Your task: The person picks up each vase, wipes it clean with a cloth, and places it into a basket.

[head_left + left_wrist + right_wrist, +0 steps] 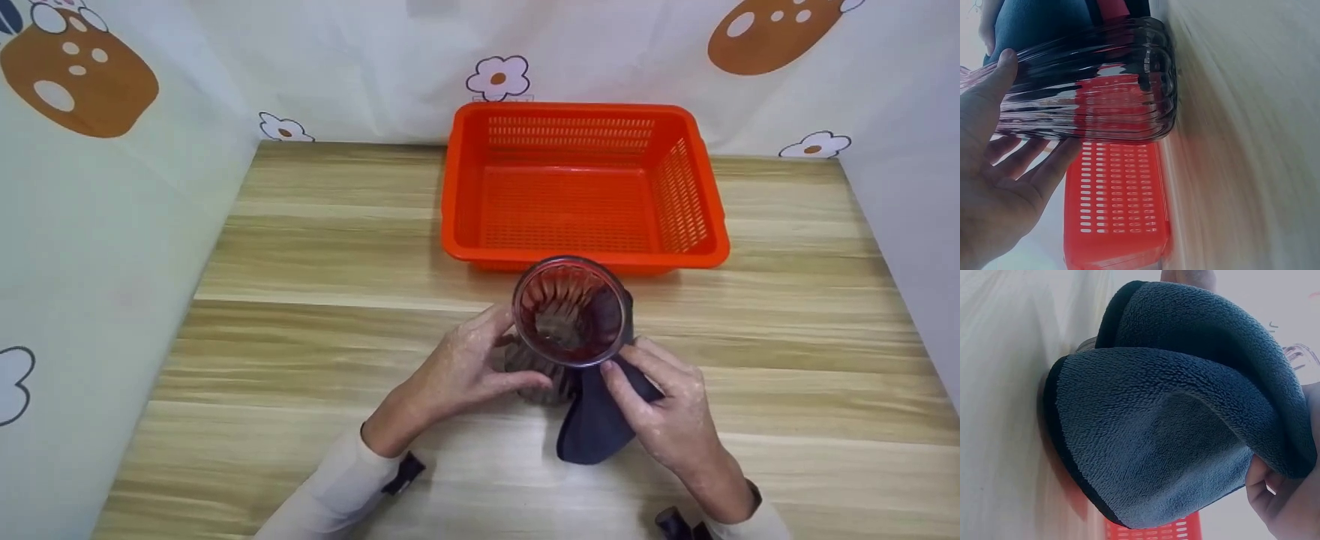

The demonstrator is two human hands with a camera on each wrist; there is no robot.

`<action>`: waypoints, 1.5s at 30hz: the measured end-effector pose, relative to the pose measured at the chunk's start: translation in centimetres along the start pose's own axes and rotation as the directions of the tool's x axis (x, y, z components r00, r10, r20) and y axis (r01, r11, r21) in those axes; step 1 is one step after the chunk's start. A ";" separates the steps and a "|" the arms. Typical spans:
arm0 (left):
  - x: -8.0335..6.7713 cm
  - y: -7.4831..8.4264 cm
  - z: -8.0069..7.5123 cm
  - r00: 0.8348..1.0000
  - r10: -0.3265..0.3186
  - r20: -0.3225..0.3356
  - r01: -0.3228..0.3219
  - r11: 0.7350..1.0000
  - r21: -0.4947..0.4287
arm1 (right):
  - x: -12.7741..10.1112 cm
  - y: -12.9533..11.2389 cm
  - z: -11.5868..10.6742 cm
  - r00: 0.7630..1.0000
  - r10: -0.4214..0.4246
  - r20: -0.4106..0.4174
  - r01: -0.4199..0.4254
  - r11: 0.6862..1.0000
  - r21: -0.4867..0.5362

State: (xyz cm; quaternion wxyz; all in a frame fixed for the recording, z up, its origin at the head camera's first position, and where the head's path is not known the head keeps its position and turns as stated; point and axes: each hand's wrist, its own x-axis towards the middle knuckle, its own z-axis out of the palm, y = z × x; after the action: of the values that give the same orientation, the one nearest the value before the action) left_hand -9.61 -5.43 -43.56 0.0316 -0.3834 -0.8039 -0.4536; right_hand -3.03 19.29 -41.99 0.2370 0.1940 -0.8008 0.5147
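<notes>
Cupping the ribbed glass vase point(568, 319), the left hand point(461, 371) has its thumb along the near side and its fingers, parted, round the far left, so the glass lies between them, just below the rim. The right hand point(671, 412) pinches a dark cloth point(596, 424) between thumb and fingers at the vase's right edge, the cloth hanging beside the glass. The vase stands mouth up over the wooden table point(322, 315); a dark patch shows within its right wall, though whether cloth lies inside or behind I cannot tell. Beyond it sits an orange-red basket point(487, 253), its slotted floor and walls in view
</notes>
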 end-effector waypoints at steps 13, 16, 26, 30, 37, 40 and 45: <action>-0.1 -0.2 0.3 0.999 0.016 -0.045 -0.016 1.000 -0.013 | -0.5 1.0 0.3 1.000 -0.027 0.013 0.026 0.999 0.036; -0.1 -0.2 0.3 0.998 0.016 -0.054 -0.017 1.000 -0.023 | -0.6 1.1 0.2 1.000 -0.020 0.019 0.019 0.999 0.030; -0.3 -0.2 0.3 0.998 -0.003 -0.059 0.004 1.000 0.011 | -0.9 1.1 0.2 0.997 0.053 0.048 -0.054 0.998 0.023; -0.2 -0.2 0.3 0.998 -0.001 -0.061 0.003 0.999 0.032 | -1.1 1.4 0.2 0.998 0.046 0.041 -0.046 0.999 0.005; -0.2 -0.2 0.3 0.998 -0.004 -0.057 0.007 0.999 0.052 | -1.3 1.8 0.4 0.999 0.033 0.024 -0.032 0.999 -0.019; -0.2 -0.3 0.4 0.998 0.002 -0.061 -0.001 1.000 0.023 | -1.5 1.9 0.5 0.999 0.036 0.020 -0.035 0.999 -0.017; -0.2 -0.2 0.4 0.998 0.004 -0.063 -0.004 1.000 -0.007 | -1.6 2.0 0.5 0.999 0.043 0.019 -0.043 0.999 -0.008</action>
State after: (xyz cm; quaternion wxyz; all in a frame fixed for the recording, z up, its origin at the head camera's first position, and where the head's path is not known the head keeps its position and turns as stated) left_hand -9.45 -5.31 -44.03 0.0564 -0.3706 -0.8002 -0.4682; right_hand -2.93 19.70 -44.62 0.2190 0.1808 -0.8088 0.5149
